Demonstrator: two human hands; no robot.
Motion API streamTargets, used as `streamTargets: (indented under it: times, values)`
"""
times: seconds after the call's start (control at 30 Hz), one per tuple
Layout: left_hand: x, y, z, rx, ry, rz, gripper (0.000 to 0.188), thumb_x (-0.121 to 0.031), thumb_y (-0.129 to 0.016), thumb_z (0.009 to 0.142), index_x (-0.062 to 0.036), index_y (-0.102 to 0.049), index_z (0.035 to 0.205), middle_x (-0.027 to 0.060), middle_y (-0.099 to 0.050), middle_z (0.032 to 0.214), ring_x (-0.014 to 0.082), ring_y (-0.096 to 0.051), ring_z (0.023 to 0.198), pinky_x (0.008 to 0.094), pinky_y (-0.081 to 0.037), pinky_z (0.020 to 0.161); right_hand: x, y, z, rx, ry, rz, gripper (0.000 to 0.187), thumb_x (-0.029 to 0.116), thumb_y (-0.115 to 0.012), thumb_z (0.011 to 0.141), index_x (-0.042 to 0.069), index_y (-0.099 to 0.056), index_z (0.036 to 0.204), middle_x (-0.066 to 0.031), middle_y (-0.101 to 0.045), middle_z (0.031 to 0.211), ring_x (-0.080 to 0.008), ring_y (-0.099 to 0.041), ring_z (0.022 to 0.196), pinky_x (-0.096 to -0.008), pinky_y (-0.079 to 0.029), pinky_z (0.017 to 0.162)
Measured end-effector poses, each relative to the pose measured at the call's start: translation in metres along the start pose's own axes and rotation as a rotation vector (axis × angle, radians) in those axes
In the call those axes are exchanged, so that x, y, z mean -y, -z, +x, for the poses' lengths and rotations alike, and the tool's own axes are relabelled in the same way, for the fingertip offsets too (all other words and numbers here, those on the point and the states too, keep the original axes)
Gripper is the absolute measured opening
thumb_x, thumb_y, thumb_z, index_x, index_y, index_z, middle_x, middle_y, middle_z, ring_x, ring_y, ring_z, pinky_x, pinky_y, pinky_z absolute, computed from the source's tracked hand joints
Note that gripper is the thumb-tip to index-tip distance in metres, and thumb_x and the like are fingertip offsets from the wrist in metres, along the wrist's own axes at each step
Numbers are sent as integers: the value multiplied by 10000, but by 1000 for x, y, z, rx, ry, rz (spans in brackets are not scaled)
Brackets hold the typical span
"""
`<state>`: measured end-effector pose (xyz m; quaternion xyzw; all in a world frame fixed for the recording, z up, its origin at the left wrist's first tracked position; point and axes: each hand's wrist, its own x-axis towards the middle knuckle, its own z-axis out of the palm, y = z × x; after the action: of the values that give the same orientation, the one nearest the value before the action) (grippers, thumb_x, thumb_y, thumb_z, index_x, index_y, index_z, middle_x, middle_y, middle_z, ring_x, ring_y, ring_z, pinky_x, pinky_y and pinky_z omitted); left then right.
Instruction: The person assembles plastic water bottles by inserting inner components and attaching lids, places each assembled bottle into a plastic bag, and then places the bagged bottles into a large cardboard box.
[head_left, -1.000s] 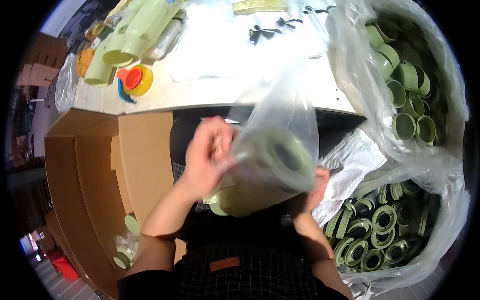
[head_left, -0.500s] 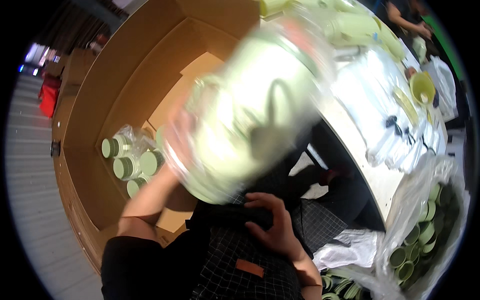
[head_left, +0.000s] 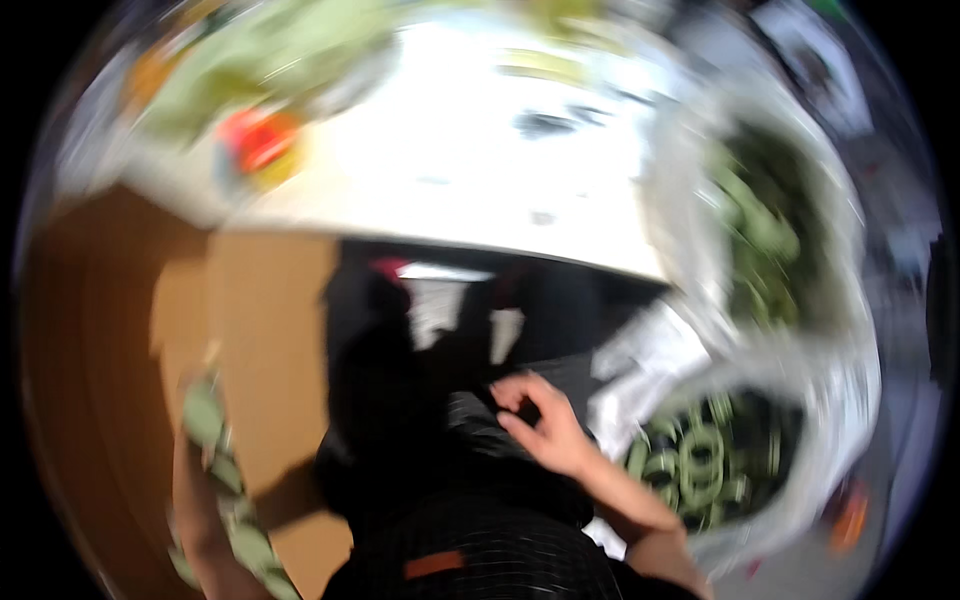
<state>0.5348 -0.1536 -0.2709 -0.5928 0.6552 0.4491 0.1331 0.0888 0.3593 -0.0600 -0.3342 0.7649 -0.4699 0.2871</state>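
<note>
Left forearm (head_left: 205, 545) in the cardboard box (head_left: 275, 330), its hand hard to make out

The white counter (head_left: 450, 215) fills the upper view, its far part washed out by glare. The cardboard box stands open at left, its outer side fading into the dark rim. At right, two clear plastic bags (head_left: 690, 185) stand one behind the other; blur hides the exact shapes of the green pieces (head_left: 765, 235) in the farther one, while green rings (head_left: 700, 460) show in the nearer. Green bottles (head_left: 270, 65) at the counter's upper left smear together. Along the left forearm, inside the box, lie several green-ended containers (head_left: 204, 413), partly covered and cut off below. The left hand blends into this patch, so whether its grip is open or closed cannot be told. The right hand (head_left: 543, 425) hovers over the lap, grip empty, fingers loosely bent and thumb apart. A small red-and-yellow object (head_left: 260, 142) on the counter is too blurred to identify.
</note>
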Motion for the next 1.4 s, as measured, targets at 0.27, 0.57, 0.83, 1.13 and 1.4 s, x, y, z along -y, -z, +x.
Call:
streamTargets:
  times: [0.27, 0.57, 0.83, 1.13, 1.4]
  values:
    - [-56, 54, 61, -503, 38, 386, 492, -253, -595, 979, 17, -508, 1381, 200, -561, 1386, 344, -546, 1278, 397, -438, 1069, -142, 321, -41, -1177, -147, -1027, 490, 42, -689, 817, 33, -559, 1289, -168, -610, 1188, -320, -601, 1099, -419, -502, 894]
    - [-449, -101, -123, -332, -1155, -88, 532, -143, -658, 932, 10, -430, 1387, 183, -536, 1342, 290, -515, 1283, 414, -383, 1099, -207, 412, -146, -1000, -782, -1508, 460, 38, -457, 921, -4, -489, 1378, -227, -534, 1385, -406, -490, 1289, -457, -445, 1043]
    - [-665, -141, -33, -1001, -1345, 359, 723, -221, -814, 729, -58, -464, 1341, 167, -472, 1334, 361, -442, 1263, 464, -353, 1069, -118, 176, -88, -995, -190, -852, 618, 191, -690, 846, -8, -445, 1377, -177, -495, 1267, -317, -504, 1183, -447, -412, 1029]
    - [-641, -151, -97, -645, -1205, 46, 347, -326, -689, 903, -10, -663, 1044, 176, -664, 986, 348, -617, 967, 457, -470, 870, -77, 65, -58, -769, -181, -101, 684, 115, -864, 640, 25, -423, 1155, -222, -472, 1305, -351, -469, 1226, -457, -361, 1061]
    - [-438, -247, -286, 322, -1019, -601, 249, -163, -696, 931, 2, -599, 1090, 66, -664, 934, 121, -609, 889, 305, -498, 802, -27, 79, 34, -744, 163, 972, 727, 391, -596, 950, 16, -334, 1516, -154, -500, 1385, -258, -504, 1250, -368, -370, 1089]
